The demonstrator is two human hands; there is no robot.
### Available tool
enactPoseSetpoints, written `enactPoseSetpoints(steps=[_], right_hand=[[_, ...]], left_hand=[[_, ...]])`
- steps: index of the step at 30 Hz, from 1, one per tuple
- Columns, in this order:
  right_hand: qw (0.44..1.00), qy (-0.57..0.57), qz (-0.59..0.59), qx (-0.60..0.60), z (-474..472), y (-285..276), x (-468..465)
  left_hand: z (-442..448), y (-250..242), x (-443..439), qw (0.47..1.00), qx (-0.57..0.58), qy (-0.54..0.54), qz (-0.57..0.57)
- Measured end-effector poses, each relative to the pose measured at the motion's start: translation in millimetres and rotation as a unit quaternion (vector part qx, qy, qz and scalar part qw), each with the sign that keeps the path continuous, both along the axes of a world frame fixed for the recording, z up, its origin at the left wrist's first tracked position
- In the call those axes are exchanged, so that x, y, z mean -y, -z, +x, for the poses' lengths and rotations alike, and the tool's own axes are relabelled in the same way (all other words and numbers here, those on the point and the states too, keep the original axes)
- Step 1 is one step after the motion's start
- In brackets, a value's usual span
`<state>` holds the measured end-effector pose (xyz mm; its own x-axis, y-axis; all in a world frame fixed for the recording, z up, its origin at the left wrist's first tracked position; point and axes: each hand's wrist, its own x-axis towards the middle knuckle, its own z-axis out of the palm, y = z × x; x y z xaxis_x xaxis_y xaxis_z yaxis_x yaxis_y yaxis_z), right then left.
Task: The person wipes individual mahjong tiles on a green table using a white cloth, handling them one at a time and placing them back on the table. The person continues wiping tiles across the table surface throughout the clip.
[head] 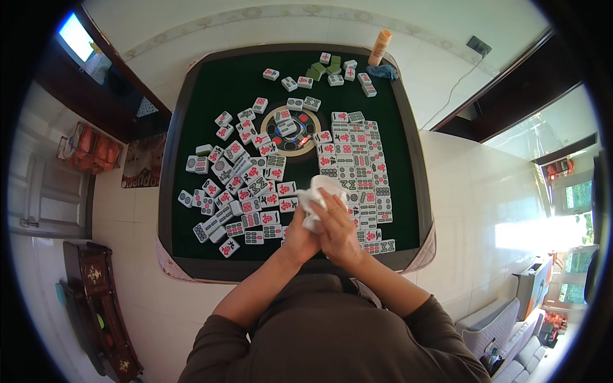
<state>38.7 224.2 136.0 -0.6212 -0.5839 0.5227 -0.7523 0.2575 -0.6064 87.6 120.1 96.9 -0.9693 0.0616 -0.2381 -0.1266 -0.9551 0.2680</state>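
Above the near part of a mahjong table [407, 143], a crumpled white cloth or tissue [326, 184] is pressed between both my hands. My left hand [302, 239] grips it from the left. Laid over it from the right is my right hand [341, 234], fingers pointing forward. Whether a tile is inside the cloth is hidden. To the right, mahjong tiles [364, 172] lie face up in close rows, some behind my right hand. Loose tiles [234, 184] are heaped on the left, mostly face up, some stacked or tilted.
Two tiles [285, 122] rest on the round center console [313, 124]. More scattered tiles [313, 74], some green-backed, lie at the far side. An upright orange bottle [380, 48] and a blue cloth [382, 72] occupy the far right corner. The dark raised rim [287, 270] borders the felt.
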Motion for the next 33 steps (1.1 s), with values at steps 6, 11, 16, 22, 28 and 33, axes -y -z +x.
enactPoseSetpoints(steps=[6,11,16,22,28,33], right_hand=[[0.999,-0.008,0.024,-0.024,-15.0,-16.0,26.1],[0.96,-0.036,0.165,0.224,-42.3,-27.2,12.2],[0.956,-0.049,0.114,0.267,-45.9,-3.5,-10.7],[0.99,0.042,0.015,0.134,-11.6,18.1,-17.8],[0.978,0.044,0.05,0.2,-0.1,54.7,-40.0],[0.904,0.177,0.034,0.387,5.9,73.5,-74.6]], left_hand=[[13.7,19.5,-11.2,0.997,-0.063,0.042,0.024],[12.9,-4.4,-9.2,0.996,-0.002,0.083,0.017],[14.3,5.5,-4.1,0.982,-0.067,0.07,0.164],[-0.5,-2.1,1.3,0.995,0.058,0.019,0.084],[-69.4,76.2,54.8,0.991,0.051,-0.034,-0.119],[-150.1,90.8,108.5,0.619,0.081,-0.025,-0.781]])
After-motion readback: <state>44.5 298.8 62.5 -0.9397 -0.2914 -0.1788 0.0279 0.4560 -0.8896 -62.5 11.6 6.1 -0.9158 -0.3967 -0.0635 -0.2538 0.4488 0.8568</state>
